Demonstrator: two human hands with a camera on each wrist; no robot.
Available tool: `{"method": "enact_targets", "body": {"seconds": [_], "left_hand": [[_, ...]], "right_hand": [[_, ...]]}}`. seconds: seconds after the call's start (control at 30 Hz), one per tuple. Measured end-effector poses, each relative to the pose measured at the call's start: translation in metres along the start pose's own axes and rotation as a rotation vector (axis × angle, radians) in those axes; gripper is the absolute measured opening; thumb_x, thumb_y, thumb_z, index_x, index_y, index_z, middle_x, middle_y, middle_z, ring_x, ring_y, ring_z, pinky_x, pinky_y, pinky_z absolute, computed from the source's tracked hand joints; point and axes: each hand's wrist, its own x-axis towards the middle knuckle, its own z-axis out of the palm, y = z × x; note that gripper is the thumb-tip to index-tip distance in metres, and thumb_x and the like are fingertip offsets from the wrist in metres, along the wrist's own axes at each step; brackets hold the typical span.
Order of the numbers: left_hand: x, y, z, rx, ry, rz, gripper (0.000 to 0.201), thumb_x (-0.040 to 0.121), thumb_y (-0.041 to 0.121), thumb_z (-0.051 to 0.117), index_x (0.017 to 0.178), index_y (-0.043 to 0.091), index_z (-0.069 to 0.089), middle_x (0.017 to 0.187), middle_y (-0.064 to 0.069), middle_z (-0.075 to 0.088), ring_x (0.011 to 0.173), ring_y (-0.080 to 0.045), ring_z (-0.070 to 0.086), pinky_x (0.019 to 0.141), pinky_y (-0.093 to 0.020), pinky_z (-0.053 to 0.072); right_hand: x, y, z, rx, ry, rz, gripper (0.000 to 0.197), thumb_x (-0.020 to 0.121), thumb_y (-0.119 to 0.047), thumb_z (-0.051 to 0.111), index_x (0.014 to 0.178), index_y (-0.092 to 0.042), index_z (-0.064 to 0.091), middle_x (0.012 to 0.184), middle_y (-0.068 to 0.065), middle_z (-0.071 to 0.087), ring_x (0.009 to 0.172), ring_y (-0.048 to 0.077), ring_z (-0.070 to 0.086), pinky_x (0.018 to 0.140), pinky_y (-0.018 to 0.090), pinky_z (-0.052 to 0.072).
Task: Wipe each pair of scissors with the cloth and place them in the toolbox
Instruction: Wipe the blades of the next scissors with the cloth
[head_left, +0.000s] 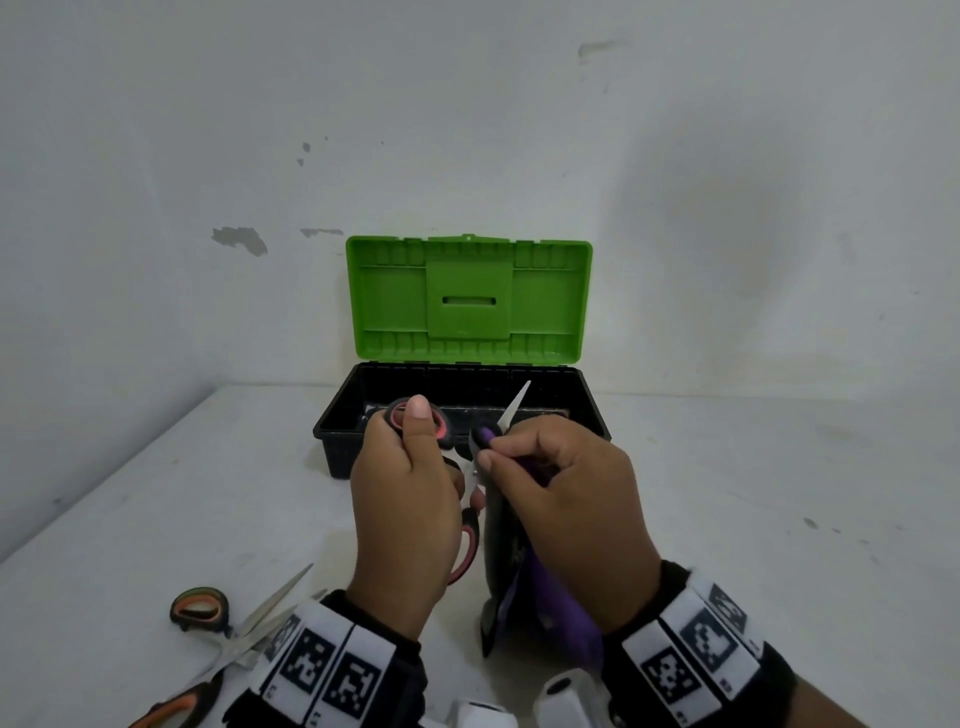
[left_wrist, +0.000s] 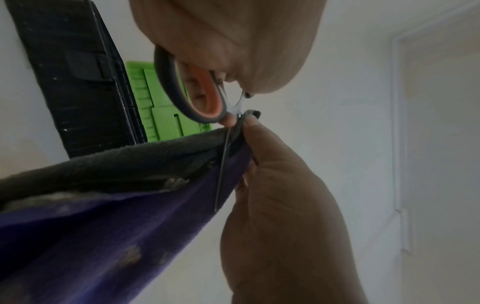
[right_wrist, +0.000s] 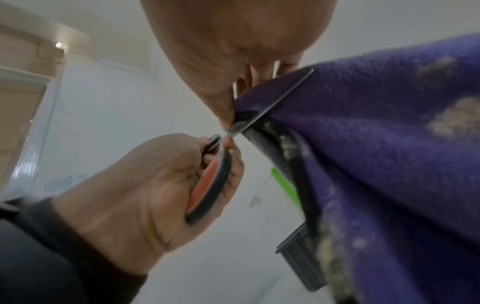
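My left hand (head_left: 405, 499) grips the black-and-red handles of a pair of scissors (head_left: 470, 540), thumb up by the upper loop. The bright blade (head_left: 517, 402) points up over the toolbox. My right hand (head_left: 561, 499) pinches a purple cloth (head_left: 550, 603) around the blade near its pivot. In the left wrist view the red-lined handle loop (left_wrist: 205, 96) sits under my palm and the blade (left_wrist: 223, 164) runs down between folds of the cloth (left_wrist: 103, 226). In the right wrist view the blade (right_wrist: 275, 102) lies along the cloth (right_wrist: 376, 144). The toolbox (head_left: 332, 441) stands just behind my hands.
The toolbox's green lid (head_left: 467, 299) stands open against the white wall. A second pair of scissors (head_left: 228, 629), with black-and-orange handles, lies open on the white table (head_left: 753, 493) at the lower left. The table's left edge slants from near left to the far wall.
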Motion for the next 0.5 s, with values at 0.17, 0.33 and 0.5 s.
{"method": "enact_targets", "body": {"seconds": [0.17,0.33,0.5], "left_hand": [[-0.0045,0.0026,0.0012,-0.077,-0.036,-0.049,0.037,0.100,0.043,0.039,0.086,0.011,0.052,0.053,-0.009,0.047,0.042,-0.016,0.046,0.038,-0.025,0.043],[-0.0055,-0.0015,-0.0011,-0.048,-0.020,-0.041,0.037,0.101,0.045,0.037,0.085,0.016,0.052,0.048,0.000,0.048,0.042,-0.016,0.046,0.042,-0.037,0.047],[-0.0076,0.0008,0.0006,-0.094,-0.034,-0.059,0.038,0.102,0.042,0.037,0.087,0.011,0.051,0.052,-0.009,0.048,0.046,-0.035,0.049,0.039,-0.029,0.048]], "right_hand": [[0.0049,0.0041,-0.0031,0.022,0.053,0.076,0.011,0.084,-0.014,0.079,0.076,-0.018,0.072,0.071,-0.009,0.070,0.067,0.009,0.067,0.062,0.013,0.050],[-0.0044,0.0061,0.0048,0.091,-0.012,0.080,0.009,0.087,-0.025,0.073,0.080,-0.027,0.068,0.078,-0.005,0.069,0.071,0.023,0.073,0.064,0.045,0.060],[0.0038,0.0061,0.0020,0.053,0.103,0.100,0.017,0.085,-0.015,0.078,0.074,-0.025,0.070,0.070,-0.007,0.070,0.065,0.010,0.067,0.062,0.017,0.051]]}}
